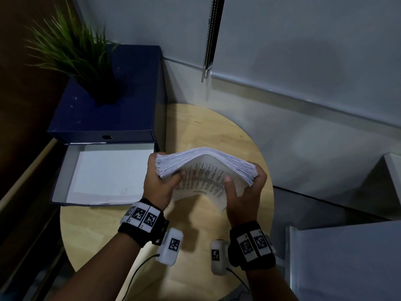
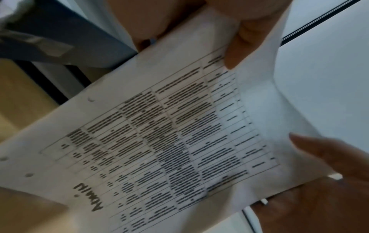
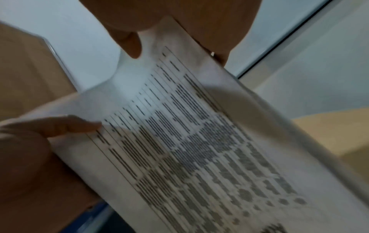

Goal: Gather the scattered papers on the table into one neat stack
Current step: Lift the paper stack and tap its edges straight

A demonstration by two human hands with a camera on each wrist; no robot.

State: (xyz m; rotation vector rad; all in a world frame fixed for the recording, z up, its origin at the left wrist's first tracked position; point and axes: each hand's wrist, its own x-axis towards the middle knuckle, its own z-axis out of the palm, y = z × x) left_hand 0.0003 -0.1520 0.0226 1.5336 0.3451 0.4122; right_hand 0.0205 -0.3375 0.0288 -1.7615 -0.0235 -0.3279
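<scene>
Head view: both hands are gripping the stack (image 1: 206, 168) above the table (image 1: 217, 131), left hand (image 1: 160, 181) and right hand (image 1: 245, 192) each pinching one end, bowing it upward.

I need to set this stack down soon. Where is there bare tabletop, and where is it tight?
Bare wood lies beneath the paper stack held by the left hand and right hand, and on the round table nearer the person. Tight: the left edge, by the open blue box.
</scene>
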